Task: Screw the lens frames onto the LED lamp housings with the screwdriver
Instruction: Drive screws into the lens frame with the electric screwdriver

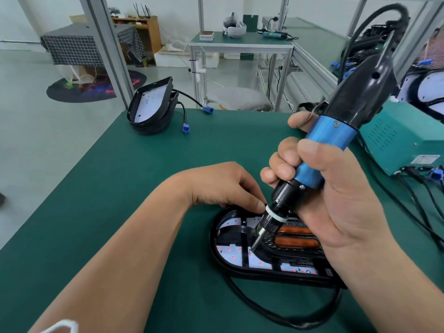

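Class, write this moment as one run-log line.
right hand: grips screwdriver, bit tip down in lamp housing | left hand: fingertips at housing's far rim | stacked housings: far left

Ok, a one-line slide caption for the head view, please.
Right hand presses the electric screwdriver onto the lens frame inside the lamp housing; left hand holds its far edge.

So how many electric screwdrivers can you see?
2. One screwdriver is gripped in the right hand over the lamp housing; a second screwdriver lies on the far bench. Others may be hidden in the clutter at right.
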Demonstrator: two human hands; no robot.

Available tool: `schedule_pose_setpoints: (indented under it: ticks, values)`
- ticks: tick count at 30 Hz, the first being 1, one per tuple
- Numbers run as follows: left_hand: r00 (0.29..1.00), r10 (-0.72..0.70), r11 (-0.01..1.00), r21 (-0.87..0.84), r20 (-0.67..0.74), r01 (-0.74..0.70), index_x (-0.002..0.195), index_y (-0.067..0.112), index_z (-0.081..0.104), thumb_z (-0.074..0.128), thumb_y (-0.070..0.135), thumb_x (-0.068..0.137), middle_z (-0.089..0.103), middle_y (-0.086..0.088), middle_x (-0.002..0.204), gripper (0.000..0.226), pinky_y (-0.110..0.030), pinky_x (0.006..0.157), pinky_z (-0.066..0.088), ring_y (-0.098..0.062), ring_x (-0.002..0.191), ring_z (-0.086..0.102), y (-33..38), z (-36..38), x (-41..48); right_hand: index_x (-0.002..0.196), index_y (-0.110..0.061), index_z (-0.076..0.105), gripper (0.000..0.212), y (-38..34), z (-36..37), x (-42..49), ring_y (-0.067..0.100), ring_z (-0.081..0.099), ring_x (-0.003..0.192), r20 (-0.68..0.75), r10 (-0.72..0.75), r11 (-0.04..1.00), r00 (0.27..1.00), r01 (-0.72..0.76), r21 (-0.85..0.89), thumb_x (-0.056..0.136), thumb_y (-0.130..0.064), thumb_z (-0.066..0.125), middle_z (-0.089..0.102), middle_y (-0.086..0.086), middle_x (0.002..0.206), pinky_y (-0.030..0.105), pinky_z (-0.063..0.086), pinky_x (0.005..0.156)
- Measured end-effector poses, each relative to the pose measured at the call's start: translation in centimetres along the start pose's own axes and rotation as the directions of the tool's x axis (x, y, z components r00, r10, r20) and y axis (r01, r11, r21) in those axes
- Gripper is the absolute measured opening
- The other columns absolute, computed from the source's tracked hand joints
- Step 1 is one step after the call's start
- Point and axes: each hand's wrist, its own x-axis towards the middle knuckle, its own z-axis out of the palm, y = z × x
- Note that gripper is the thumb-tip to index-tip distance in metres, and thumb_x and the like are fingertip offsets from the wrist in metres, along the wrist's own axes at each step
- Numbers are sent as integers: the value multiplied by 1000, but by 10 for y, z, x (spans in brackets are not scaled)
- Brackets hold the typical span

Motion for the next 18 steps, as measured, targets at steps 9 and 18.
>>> schedule_pose_setpoints:
  ticks: [9, 18]
  values:
    - [1000, 12, 1000, -13, -25, -12, 57, 47, 71, 79, 29, 91, 51, 22, 52, 39, -13, 50, 36, 2, 51, 42, 0, 2, 1, 118, -15, 57, 34, 1, 4, -3, 17, 52, 64, 46, -10, 999, 999, 11, -36, 85, -13, 62, 49, 1, 75, 37, 53, 73]
    - [999, 15, 999, -43, -37, -17, 62, 44, 72, 80, 36, 83, 53, 18, 58, 24, -14, 52, 38, 0, 56, 43, -2, 3, 1, 118, -15, 58, 33, 4, 5, -5, 19, 53, 63, 91, -19, 997, 996, 25, -71, 85, -11, 61, 51, 1, 72, 38, 52, 74]
